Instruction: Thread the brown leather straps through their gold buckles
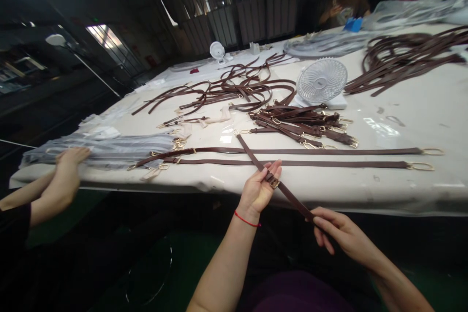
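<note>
My left hand [261,189], with a red cord at the wrist, grips a brown leather strap [290,198] by its gold buckle [274,183]. Further down the same strap, my right hand [334,226] pinches it between thumb and fingers. The strap slants from a gold clasp [236,132] on the table down toward me. Beneath it, two long brown straps [343,152] lie side by side along the front edge, with gold oval rings [422,166] at their right ends.
A pile of buckled straps [292,119] lies beyond my hands, beside a white fan [321,80]. Loose straps [252,83] and a strap bundle [398,58] spread farther back. At left, another person's hands [69,168] touch plastic-wrapped straps [120,148]. A person [345,0] is across the table.
</note>
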{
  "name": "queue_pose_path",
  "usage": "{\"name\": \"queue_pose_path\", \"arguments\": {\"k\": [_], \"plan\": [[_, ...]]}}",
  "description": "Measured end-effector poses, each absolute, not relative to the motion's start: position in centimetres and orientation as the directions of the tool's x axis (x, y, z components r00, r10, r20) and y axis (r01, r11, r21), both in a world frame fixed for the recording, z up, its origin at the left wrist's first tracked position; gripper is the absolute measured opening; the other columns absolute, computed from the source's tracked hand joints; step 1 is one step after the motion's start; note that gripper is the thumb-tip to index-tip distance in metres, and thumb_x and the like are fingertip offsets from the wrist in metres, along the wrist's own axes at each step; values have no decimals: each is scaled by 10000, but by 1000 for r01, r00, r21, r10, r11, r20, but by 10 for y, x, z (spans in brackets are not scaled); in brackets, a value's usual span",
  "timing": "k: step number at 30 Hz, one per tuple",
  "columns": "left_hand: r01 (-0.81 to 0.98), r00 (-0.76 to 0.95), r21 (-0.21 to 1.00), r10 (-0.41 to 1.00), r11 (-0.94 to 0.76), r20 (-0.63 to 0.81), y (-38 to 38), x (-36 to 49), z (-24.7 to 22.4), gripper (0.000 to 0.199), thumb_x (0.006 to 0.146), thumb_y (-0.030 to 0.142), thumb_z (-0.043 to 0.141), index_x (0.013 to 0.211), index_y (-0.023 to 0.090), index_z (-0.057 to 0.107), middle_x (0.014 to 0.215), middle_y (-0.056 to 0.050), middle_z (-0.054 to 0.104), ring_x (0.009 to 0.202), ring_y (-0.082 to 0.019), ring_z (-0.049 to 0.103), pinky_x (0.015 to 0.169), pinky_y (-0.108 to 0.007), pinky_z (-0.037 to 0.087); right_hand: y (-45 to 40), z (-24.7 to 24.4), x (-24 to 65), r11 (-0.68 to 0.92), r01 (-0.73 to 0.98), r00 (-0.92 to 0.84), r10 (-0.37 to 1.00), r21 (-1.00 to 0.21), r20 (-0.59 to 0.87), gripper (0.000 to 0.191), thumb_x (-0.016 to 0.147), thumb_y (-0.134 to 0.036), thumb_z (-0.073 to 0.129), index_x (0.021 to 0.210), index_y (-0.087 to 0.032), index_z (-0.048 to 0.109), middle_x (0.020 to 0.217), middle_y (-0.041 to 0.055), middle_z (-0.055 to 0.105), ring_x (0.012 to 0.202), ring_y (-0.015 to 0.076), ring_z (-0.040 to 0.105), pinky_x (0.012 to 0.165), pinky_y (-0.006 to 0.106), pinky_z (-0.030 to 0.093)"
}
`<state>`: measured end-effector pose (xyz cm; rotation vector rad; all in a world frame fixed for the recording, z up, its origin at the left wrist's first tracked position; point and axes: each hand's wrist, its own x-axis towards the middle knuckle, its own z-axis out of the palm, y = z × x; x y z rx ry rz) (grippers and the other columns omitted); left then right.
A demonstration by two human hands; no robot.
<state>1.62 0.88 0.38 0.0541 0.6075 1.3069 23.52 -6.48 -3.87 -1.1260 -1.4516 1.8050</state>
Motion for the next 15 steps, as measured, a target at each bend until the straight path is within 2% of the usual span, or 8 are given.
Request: {"name": "queue_pose_path", "arguments": {"k": [5,10,12,15], "plan": [[-885,114,379,916,269,-385,9,18,-1,133,885,18,442,927,56,562,1161,-247,609,1184,-287,557,997,-407,506,-66,-42,238,-266,51,-532,809,-963,-251,431,924,-534,502,1064,-132,569,608,9,600,410,92,480,433,208,320],[-883,120,370,901,289,-418,5,22,8,137,905,42,437,902,64,573,1102,-217,631,1122,-261,604,986,-409,513,-60,-45,232,-280,40,-516,816,-959,-260,416,917,-530,509,1043,-137,558,593,-3,598,396,85,473,418,193,289],[-886,120,364,898,289,-423,4,24,10,141,913,56,442,890,65,582,1050,-196,640,1058,-235,634,978,-399,516,-58,-44,228,-288,37,-498,825,-957,-267,419,908,-541,514,1024,-140,551,582,-8,594,388,85,467,411,191,281],[-888,94,375,902,267,-421,3,27,7,140,905,61,463,870,73,597,947,-141,641,841,-158,661,937,-360,526,-55,-43,221,-288,31,-485,833,-957,-266,422,902,-557,512,985,-144,540,575,-7,596,380,84,461,405,189,273]]}}
